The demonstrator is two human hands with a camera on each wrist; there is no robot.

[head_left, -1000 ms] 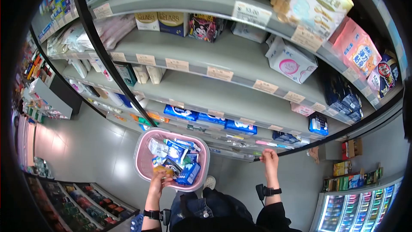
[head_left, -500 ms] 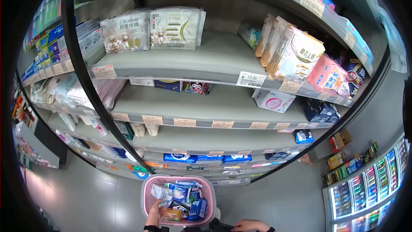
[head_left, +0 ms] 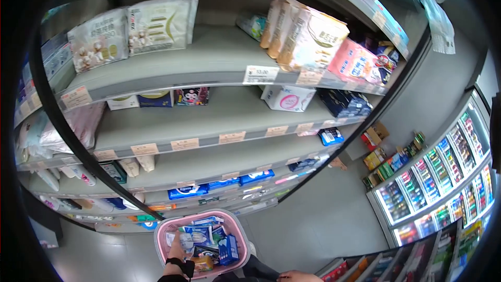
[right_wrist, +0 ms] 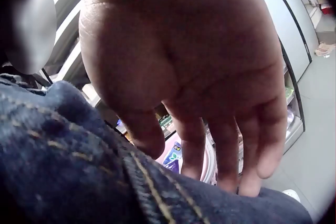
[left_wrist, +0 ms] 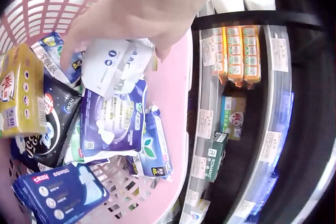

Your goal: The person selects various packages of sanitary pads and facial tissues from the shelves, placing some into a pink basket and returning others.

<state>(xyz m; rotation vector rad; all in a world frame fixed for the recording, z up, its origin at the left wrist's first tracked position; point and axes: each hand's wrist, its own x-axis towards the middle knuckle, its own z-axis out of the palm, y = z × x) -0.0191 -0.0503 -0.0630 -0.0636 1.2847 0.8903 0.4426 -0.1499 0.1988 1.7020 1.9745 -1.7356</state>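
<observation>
My left hand [head_left: 177,249] reaches into a pink basket [left_wrist: 172,95] of packets. In the left wrist view, its thumb and fingers grip a crumpled white packet [left_wrist: 109,62] with blue print. Under this lies a purple-and-white packet [left_wrist: 113,121]. A yellow box-shaped pack [left_wrist: 29,90], a black packet [left_wrist: 55,113] and a dark blue packet [left_wrist: 63,195] lie nearby in the basket. My right hand [right_wrist: 194,61] holds nothing; its fingers hang loosely against the denim trousers [right_wrist: 68,155].
Shelves with price tags rise in front, bearing white cotton-print packs [head_left: 162,26], beige-sided packs [head_left: 313,39] and a pink pack [head_left: 355,61]. Blue packs [head_left: 188,191] sit on a lower shelf behind the basket. Drink coolers [head_left: 433,172] and a product rack [head_left: 402,261] stand on the right.
The view has tilted up and then turned right. My left hand has shifted from the yellow pack to the white packet. My right hand has dropped from beside the shelf to the trousers.
</observation>
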